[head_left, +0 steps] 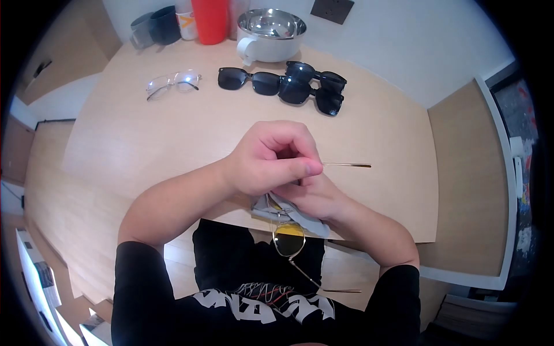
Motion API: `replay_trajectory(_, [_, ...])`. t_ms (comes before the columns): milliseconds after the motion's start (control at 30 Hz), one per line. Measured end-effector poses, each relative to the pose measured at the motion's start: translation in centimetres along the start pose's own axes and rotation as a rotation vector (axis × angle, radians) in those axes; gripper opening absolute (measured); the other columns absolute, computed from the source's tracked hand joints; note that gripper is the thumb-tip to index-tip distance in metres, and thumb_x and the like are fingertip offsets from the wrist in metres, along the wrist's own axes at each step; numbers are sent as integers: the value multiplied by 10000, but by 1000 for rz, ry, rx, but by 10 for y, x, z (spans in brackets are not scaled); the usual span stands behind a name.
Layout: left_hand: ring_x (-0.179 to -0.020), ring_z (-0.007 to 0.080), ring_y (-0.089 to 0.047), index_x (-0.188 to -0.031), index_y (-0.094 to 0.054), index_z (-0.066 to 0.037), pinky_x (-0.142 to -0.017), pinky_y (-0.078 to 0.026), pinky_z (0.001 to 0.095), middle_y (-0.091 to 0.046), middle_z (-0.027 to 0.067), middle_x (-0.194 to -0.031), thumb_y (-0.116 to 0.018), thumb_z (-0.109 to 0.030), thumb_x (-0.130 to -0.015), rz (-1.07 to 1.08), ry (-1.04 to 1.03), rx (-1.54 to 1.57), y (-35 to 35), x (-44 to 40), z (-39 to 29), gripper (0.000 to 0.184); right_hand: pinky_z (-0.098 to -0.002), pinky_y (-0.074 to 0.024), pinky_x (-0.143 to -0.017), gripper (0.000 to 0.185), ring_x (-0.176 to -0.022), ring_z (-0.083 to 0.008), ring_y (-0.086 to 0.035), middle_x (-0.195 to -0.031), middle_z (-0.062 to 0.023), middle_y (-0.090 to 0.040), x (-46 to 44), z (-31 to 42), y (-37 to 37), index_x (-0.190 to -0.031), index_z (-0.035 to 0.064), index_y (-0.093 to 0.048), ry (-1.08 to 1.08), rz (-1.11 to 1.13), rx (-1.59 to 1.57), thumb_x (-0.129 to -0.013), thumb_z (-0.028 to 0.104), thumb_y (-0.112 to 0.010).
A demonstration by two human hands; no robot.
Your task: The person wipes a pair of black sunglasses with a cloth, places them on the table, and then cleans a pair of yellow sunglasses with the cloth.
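Observation:
My left hand point(271, 158) is closed, thumb and forefinger pinching one thin metal temple of a pair of glasses, whose dark tip sticks out to the right. One round lens of these glasses point(288, 240), yellowish above and dark below, hangs below my hands near the table's front edge. Their other temple stretches down to the right in front of my shirt. Just behind and below the left hand, my right hand point(314, 195) is closed around a grey cloth point(311, 224) beside the frame. Its fingertips and the other lens are mostly hidden.
On the wooden table point(392, 190) lie clear glasses point(173, 83) and, to their right, black sunglasses point(265, 83) among several dark lenses. Along the wall stand a metal-lined white bowl point(271, 49), a red container point(210, 22) and cups point(165, 25). A raised panel point(467, 184) borders the right side.

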State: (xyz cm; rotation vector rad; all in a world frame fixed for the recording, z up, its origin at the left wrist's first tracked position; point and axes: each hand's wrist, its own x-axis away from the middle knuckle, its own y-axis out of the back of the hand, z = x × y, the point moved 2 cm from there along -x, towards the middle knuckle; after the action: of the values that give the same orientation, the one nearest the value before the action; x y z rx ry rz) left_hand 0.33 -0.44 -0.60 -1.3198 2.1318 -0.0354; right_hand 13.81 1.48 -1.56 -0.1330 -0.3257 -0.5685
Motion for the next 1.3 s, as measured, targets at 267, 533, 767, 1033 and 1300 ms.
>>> replay_trajectory(267, [-701, 77, -600, -848, -594, -6, -622, -489, 216, -628, 49, -806, -629, -4, -859, -31, -12, -67, 5, 1, 0, 37, -310, -459, -915, 413, -1078, -164, -556, -1150, -88, -575, 2, 3, -1, -1234, 18, -506, 38, 93, 101, -856, 106, -649])
replay_trajectory(533, [-678, 73, -596, -834, -589, -11, -613, -494, 214, -619, 47, -799, -637, -17, -861, -54, 2, -25, 2, 1, -1, 55, -331, -446, -944, 319, -1102, -189, -550, -1152, -121, -584, -2, -8, -5, -1243, 5, -507, 31, 2, 73, -958, 149, -490])
replay_trajectory(767, [-678, 79, -602, -827, -582, -11, -604, -487, 215, -618, 49, -795, -640, -13, -856, -31, -6, -26, 0, 3, -5, 65, -305, -462, -896, 364, -1087, -168, -540, -1162, -90, -557, -2, -11, -2, -1252, 17, -485, 100, 74, 99, -920, 141, -566])
replay_trajectory(1033, [-700, 74, -592, -818, -587, -10, -613, -480, 210, -617, 40, -791, -654, -19, -848, -48, 18, -92, 3, 2, -3, 73, -343, -443, -950, 432, -1083, -193, -562, -1137, -122, -587, 5, 4, -2, -1244, 2, -498, -6, 134, 148, -864, 152, -636])
replay_trajectory(1300, [-732, 83, -602, -824, -591, -10, -630, -488, 212, -622, 45, -812, -650, -10, -849, -28, 12, -97, 6, 2, -5, 65, -339, -384, -1012, 464, -1186, -194, -465, -1249, -128, -498, 0, -11, 10, -1324, -23, -417, 30, 331, 79, -888, 80, -537])
